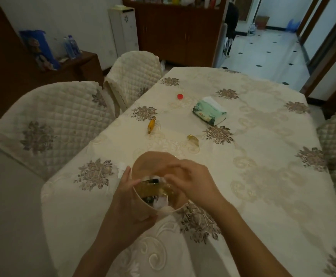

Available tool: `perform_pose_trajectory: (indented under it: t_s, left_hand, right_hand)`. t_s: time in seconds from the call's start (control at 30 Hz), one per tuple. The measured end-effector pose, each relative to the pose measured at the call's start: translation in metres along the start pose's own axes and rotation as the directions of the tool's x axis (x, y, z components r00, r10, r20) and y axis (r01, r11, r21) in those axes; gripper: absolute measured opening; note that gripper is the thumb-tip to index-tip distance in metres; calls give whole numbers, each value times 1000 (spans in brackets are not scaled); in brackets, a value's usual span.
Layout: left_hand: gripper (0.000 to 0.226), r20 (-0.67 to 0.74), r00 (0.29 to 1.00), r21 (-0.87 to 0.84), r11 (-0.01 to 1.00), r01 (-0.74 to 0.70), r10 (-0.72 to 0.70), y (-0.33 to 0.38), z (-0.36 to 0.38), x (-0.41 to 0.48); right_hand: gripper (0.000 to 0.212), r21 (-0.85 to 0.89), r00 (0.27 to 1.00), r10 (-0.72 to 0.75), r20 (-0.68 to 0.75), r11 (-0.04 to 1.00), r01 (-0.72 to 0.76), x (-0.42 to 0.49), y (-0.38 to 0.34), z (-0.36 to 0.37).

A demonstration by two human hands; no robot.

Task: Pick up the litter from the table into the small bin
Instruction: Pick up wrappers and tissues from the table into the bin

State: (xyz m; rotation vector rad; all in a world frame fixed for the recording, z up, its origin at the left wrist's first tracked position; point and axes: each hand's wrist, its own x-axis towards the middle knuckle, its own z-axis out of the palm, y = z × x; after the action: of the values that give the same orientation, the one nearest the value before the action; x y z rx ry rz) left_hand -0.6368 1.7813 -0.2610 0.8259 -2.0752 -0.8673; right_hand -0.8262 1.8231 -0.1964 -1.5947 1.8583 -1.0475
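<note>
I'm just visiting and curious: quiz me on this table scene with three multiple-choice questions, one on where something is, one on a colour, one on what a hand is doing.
1. Where does the tissue pack lie?
A. on a chair
B. on the table, beyond the small bin
C. inside the bin

2. What colour is the bottle cap?
A. red
B. blue
C. black

3. What is the left hand doing?
A. lying flat on the cloth
B. lifting a chair
C. gripping the small bin by its side

Answers: 1 B, it sits on the tablecloth farther away than the bin. 2 A, the cap is plainly red. 3 C, its fingers wrap the bin's wall while the right hand reaches over the opening.
</note>
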Motion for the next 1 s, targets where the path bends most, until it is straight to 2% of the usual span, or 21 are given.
perform_pose_trajectory:
  t_s: [0.1,0.17,0.27,0.37,0.47,0.57,0.67,0.73,0.87,0.93,1.0]
  left_hand:
    - [84,-52,998,44,998,39,-37,-2,-8,7]
    - [90,-99,994,63,997,50,-44,-4,-11,16]
    - [105,-156,988,93,995,17,-2,-14,-10,35]
    - [110,-179,984,109,994,25,-5,-27,-5,56]
    - [91,-174,985,129,991,30,-7,-39,-2,72]
    - [85,-173,984,109,992,62,-43,-45,2,83]
    - [84,-184,981,104,991,88,-68,-45,7,89]
    - [86,-189,979,123,988,94,-69,-46,10,91]
    - [86,-161,985,130,987,91,-69,-45,10,89]
    - [85,-157,985,118,989,91,-71,-43,8,86]
    - [84,-151,987,111,991,74,-57,-40,6,81]
  right_hand:
    - [26,19,959,112,-259,994,-111,32,34,-4]
    - [31,-10,931,191,-310,979,-204,57,59,-5]
    - [39,-73,923,248,-293,957,-281,91,95,-3]
    - [44,-164,929,285,-237,931,-327,123,132,5]
    - [48,-267,941,290,-174,906,-328,152,162,15]
    - [51,-305,937,315,-153,886,-348,174,182,21]
    - [33,-397,969,199,-146,885,-241,183,195,27]
    - [19,-376,964,137,-227,901,-216,181,200,30]
    - [18,-291,944,131,-301,931,-222,166,199,26]
    - [19,-189,909,161,-385,950,-248,154,187,20]
    - [19,-78,866,134,-481,978,-195,142,161,10]
